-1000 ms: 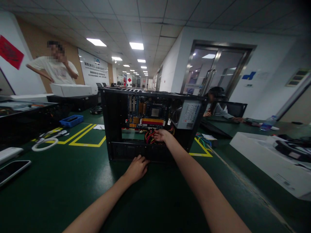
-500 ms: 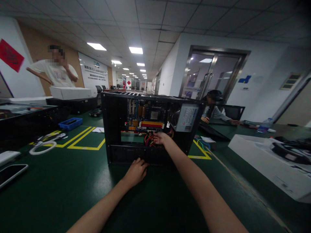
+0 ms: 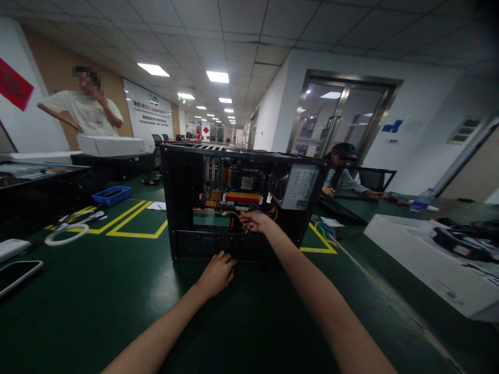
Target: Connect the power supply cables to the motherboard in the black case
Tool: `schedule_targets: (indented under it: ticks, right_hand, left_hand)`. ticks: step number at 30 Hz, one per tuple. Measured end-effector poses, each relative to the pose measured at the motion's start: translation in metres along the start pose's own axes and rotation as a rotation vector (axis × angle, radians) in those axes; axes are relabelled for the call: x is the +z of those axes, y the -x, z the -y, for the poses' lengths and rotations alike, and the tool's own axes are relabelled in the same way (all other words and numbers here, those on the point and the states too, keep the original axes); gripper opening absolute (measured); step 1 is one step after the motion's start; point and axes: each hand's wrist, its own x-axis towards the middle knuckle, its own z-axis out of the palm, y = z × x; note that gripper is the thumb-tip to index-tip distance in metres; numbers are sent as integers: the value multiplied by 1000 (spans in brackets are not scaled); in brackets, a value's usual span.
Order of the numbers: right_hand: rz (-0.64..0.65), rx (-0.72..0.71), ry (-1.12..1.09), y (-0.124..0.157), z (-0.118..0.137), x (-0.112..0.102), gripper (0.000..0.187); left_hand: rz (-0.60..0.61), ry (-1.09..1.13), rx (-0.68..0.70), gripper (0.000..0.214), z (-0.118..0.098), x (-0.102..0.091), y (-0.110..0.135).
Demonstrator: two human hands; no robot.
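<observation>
A black computer case [image 3: 210,245] stands upright on the table, its open side facing me. Inside I see the motherboard [image 3: 246,182] and, at upper right, the silver power supply [image 3: 301,188]. My right hand [image 3: 256,222] reaches into the lower part of the case, its fingers closed on thin power cables [image 3: 234,214]; a small pale connector sticks out to the left of the fingertips. More red, yellow and black wires are partly hidden behind this hand. My left hand [image 3: 218,272] is at the case's bottom front edge, fingers bent against it.
A blue tray [image 3: 112,196], a coiled white cable [image 3: 66,235] and a phone [image 3: 17,278] lie to the left. A white box [image 3: 424,267] with black cables stands at right, near a water bottle [image 3: 423,200]. One person stands back left; another sits at right.
Within the case, my right hand has shifted slightly left with the cables, and the pale connector now shows beyond its fingertips. My left hand stays at the bottom edge.
</observation>
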Motion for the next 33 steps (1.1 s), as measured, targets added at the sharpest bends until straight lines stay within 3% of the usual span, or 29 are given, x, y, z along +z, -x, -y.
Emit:
schedule_targets:
  ticks: [4,8,11,15,19,23,33]
  right_hand:
    - [-56,-124,29,24,0,-2,5]
    - [-108,-360,91,54,-10,-2,7]
    - [-162,-543,237,75,-29,-1,8]
    - [-249,-675,595,97,-72,2,9]
    - [-129,-702,931,107,-117,7,14]
    - [-35,-729,1144,109,-143,11,17]
    - [-4,-808,1340,109,-150,18,16]
  left_hand:
    - [-4,1,0,29,0,1,0]
    - [-6,4,-1,29,0,2,0]
    - [2,9,-5,30,0,2,-1]
    - [2,6,-7,30,0,2,0]
    - [-17,12,-8,29,0,1,0]
    - [-23,17,-7,30,-1,1,0]
    - [-27,13,-6,31,0,3,1]
